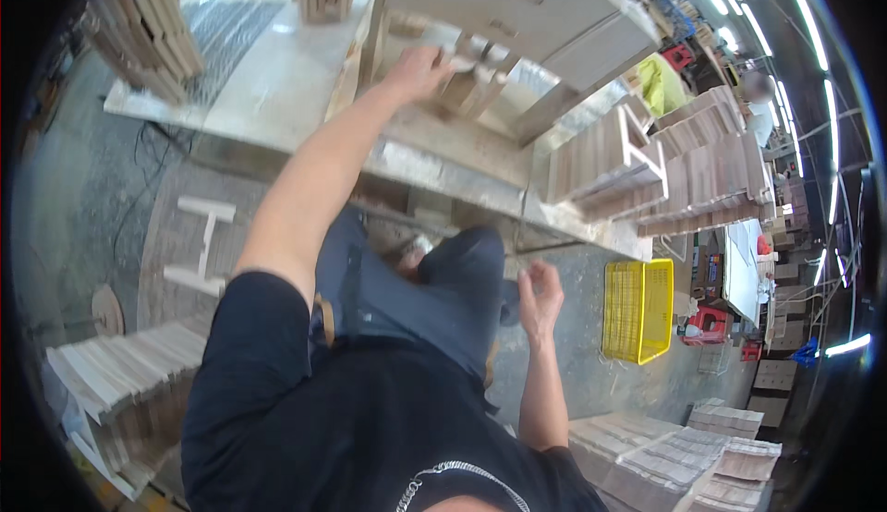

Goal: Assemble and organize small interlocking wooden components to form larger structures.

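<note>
My left hand (418,75) reaches over the workbench (443,147), into the space beneath a raised wooden cabinet-like piece (517,13). Its fingers are bent and pressed together; whatever they hold, if anything, is too blurred to make out. Just right of the fingertips stand small wooden blocks (469,94). Low beside my right knee hangs my right hand (540,301), apart from the bench, its fingers loosely curled, thumb apart, with nothing seen in it.
Stacked wooden parts (707,175) crowd the bench's right end. More wooden stacks stand at the far left (143,27), lower left (129,373) and lower right (647,457). A yellow plastic crate (637,311) sits on the floor. An H-shaped wooden frame (205,246) lies at left.
</note>
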A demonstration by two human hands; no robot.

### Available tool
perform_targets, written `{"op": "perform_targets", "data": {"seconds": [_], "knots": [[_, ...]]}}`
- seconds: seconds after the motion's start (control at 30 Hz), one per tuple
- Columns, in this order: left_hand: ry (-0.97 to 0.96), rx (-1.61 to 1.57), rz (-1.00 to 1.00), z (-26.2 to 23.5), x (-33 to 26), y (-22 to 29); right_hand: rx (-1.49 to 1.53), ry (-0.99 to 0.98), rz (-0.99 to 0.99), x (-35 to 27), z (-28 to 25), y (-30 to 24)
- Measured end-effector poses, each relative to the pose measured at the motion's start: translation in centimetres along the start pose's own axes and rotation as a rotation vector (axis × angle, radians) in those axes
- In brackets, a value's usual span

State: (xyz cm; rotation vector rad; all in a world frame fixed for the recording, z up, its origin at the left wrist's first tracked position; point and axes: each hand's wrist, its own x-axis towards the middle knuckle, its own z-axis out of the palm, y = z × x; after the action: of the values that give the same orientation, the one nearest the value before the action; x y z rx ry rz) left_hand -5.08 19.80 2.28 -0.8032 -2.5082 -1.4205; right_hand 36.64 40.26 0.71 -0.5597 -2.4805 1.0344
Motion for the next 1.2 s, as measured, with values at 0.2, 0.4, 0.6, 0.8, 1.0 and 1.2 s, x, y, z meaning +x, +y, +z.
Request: {"op": "perform_targets", "data": {"seconds": [0.2,0.4,0.6,0.8,1.0,1.2], "knots": [[-0.014,0.071,0.057,-0.7,1.1,1.0,0.098,0.012,0.026,-1.3,-1.3,-1.5],[-0.01,-0.057,0.075,-1.6,-2.6,-0.2,0.093,-0.081,0.126,-2.7,-1.0,1.2],[-0.105,-0.123,0.009,-5.0,-5.7,1.9,0.05,-0.284,0.039,1.1,0.1,-0.6],[0.093,-0.695,-0.426,-9.1,-16.5,4.0,0.062,-0.273,-0.176,4.8,0.3,-2.5],[0.611,-1.363,-0.874,-11.9,-19.0,-6.0,-0.04,-0.066,-0.581,9.3,-6.6,-9.4],[0.713,-1.437,-0.823,-13.0,-20.2,-21.3,-0.372,0.309,-0.655,16.3,-15.1,-12.2]]}}
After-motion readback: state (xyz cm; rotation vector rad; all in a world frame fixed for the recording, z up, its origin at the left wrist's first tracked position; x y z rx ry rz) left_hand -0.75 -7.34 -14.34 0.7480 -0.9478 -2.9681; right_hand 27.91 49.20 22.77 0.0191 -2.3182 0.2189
